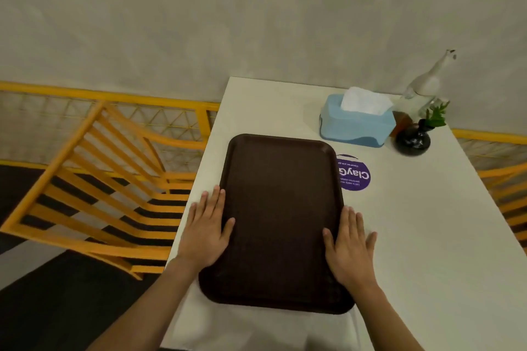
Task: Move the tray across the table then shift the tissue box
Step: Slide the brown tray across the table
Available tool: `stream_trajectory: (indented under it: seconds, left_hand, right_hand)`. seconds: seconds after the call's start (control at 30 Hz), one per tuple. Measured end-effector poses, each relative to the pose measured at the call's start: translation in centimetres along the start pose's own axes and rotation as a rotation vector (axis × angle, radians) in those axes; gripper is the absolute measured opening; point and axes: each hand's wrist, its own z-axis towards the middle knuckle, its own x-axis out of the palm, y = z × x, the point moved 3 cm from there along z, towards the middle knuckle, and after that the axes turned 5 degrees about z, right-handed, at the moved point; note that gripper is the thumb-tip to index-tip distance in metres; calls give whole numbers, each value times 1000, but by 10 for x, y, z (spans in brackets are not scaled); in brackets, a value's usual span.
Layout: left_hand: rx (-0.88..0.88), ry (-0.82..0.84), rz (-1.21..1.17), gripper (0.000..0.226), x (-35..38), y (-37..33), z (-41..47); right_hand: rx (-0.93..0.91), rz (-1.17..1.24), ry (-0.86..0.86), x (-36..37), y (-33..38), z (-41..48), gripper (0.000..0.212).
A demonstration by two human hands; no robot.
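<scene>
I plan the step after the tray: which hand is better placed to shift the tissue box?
Right, probably. The tissue box stands at the far right, beyond the tray's right corner. The right hand lies on that side; the left hand would have to cross the tray.

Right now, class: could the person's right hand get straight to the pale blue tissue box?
Probably yes. The right hand lies flat on the dark brown tray's edge, holding nothing, and only bare white table and a flat purple sticker lie before the tissue box.
</scene>
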Motion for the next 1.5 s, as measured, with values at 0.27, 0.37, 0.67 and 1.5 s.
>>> stream_trajectory:
  seconds: [0.27, 0.37, 0.67, 1.5]
  left_hand:
    - [-81, -10, 42, 74, -12, 36, 21]
    - [-107, -60, -11, 73, -20, 41, 26]
    - [-114, -31, -121, 72, -18, 40, 18]
    - [-52, -25, -95, 69, -10, 32, -13]
  right_hand:
    - [-69, 27, 11, 11, 40, 32, 74]
    - [-109, 58, -9, 5, 46, 40, 69]
    - [-131, 102, 0, 7, 47, 38, 65]
    - [-88, -3, 19, 13, 26, -7, 83]
